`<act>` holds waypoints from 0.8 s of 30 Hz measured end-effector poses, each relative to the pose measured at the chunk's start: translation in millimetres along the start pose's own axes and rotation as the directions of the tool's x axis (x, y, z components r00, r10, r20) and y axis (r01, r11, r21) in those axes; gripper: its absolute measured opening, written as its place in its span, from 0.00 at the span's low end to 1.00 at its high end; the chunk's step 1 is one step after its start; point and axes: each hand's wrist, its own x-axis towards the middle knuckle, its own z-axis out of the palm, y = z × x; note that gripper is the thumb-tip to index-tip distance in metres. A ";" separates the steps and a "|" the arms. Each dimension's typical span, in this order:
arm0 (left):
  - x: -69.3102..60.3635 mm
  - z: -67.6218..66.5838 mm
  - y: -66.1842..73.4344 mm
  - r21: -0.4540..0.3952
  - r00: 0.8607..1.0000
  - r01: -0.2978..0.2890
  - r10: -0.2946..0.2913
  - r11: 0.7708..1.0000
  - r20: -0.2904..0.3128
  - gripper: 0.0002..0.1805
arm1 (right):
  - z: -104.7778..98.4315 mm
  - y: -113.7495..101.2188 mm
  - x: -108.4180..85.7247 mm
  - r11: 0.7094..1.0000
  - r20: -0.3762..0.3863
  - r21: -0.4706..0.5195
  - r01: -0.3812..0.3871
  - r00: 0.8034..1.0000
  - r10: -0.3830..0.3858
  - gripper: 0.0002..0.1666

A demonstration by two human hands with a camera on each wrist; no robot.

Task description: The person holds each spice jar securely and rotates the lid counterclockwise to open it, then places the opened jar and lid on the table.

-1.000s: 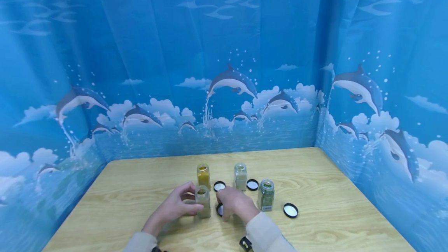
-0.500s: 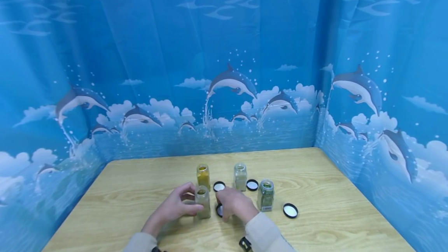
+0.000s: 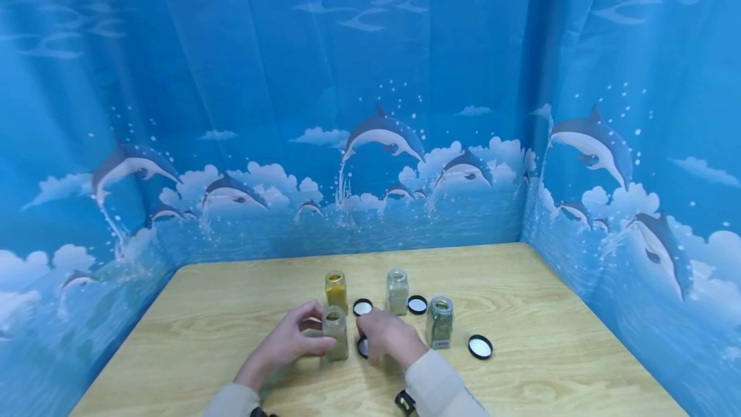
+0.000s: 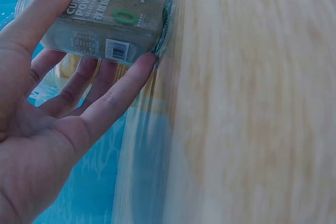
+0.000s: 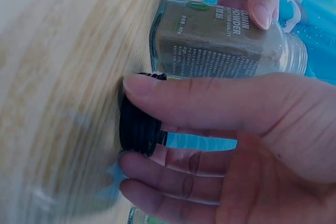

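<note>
A clear glass jar of cumin powder, uncapped, stands upright on the wooden table. My left hand holds it from the left side, the thumb on its label in the left wrist view and the other fingers around and behind it. To the right of the jar, a black lid lies on the tabletop, its white inside facing up. My right hand pinches that lid by its rim between thumb and fingers. In the head view the hand covers part of the lid.
Behind the cumin stands an uncapped jar of yellow powder with a black lid beside it. A pale powder jar has another lid nearby. Right of my hand are a green herb jar and its neighbouring lid.
</note>
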 end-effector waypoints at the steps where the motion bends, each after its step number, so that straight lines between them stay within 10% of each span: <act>1: 0.2 0.0 0.3 0.001 1.000 0.001 -0.001 1.000 0.000 0.22 | -0.2 0.1 -0.1 1.000 0.001 0.001 -0.001 1.000 0.001 0.26; 24: -2.3 -3.9 6.7 0.100 0.999 -0.032 0.032 0.995 0.003 0.28 | -17.4 3.4 -9.1 0.998 -0.037 0.008 0.062 0.997 -0.061 0.24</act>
